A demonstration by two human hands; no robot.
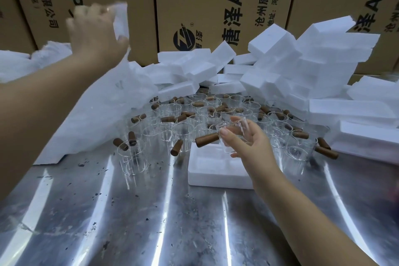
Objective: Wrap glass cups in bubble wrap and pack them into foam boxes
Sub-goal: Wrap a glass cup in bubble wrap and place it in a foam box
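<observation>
My right hand (245,139) grips a clear glass cup (232,127) with a brown wooden handle (206,139), held just above an open white foam box (212,170) on the metal table. My left hand (95,28) is raised high at the upper left and holds a sheet of bubble wrap (122,19), blurred by motion. That sheet runs down into a heap of bubble wrap (103,110) on the left. Several more glass cups with wooden handles (164,123) stand crowded behind the box.
White foam boxes and lids (302,67) are piled at the back and right. Brown printed cartons (216,2) wall off the far side. The shiny metal table (151,222) stretches toward me, scuffed and spotted.
</observation>
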